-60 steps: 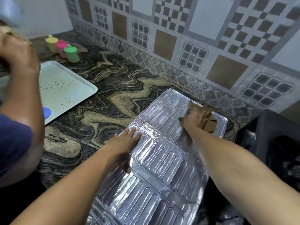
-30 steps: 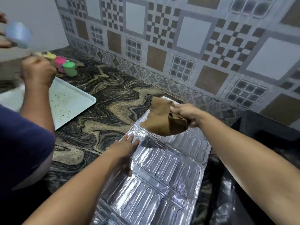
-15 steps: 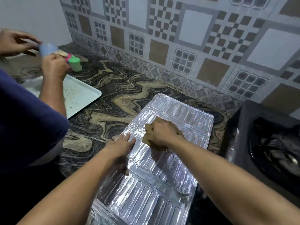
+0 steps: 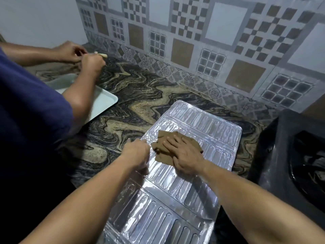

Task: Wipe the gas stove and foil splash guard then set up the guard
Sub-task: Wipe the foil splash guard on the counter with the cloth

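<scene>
The silver foil splash guard (image 4: 202, 131) lies flat on the dark marbled counter (image 4: 140, 95), its ribbed panels running from the tiled wall toward me. My right hand (image 4: 182, 152) presses flat on a brown cloth (image 4: 162, 155) spread over the guard's middle panel. My left hand (image 4: 136, 154) rests on the guard's left edge, fingers pressing it down. The black gas stove (image 4: 290, 155) stands at the right, partly cut off by the frame.
Another person in a blue sleeve (image 4: 29, 111) stands at my left, both hands (image 4: 82, 57) busy over a pale tray (image 4: 103, 101) on the counter. The patterned tiled wall (image 4: 193, 41) runs behind the guard.
My right hand lifted the cloth off the guard's far end, then laid it flat on the middle panel. My left hand stayed on the left edge. The other person's hands moved further back.
</scene>
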The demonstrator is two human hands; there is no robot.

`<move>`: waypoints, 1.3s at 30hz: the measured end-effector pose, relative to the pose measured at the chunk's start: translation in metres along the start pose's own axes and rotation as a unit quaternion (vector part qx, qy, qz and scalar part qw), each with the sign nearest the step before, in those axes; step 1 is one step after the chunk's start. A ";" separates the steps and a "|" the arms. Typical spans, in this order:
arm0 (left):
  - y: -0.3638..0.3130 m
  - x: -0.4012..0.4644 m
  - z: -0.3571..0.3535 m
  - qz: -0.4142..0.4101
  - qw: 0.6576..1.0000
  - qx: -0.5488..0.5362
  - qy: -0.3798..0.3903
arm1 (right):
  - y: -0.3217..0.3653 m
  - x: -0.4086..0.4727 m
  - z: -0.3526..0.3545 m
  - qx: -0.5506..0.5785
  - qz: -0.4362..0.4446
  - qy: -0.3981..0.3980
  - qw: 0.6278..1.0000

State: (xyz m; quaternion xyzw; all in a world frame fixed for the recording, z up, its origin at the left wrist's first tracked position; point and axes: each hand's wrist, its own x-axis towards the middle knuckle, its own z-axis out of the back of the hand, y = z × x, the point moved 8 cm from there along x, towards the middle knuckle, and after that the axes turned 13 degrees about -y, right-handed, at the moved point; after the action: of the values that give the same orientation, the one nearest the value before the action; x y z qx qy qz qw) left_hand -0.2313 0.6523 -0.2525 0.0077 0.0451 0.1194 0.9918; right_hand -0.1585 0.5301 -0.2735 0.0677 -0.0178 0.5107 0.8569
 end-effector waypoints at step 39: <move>-0.002 0.032 -0.018 0.011 0.993 0.032 0.110 | -0.171 0.000 0.004 0.010 -0.469 -0.018 0.883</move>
State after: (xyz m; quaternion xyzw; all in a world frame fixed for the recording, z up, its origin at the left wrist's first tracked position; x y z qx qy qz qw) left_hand -0.2016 0.6583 -0.2733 0.0269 0.1575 0.1285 0.9788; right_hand -0.0078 0.4496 -0.2866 0.0856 0.0058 0.0480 0.9952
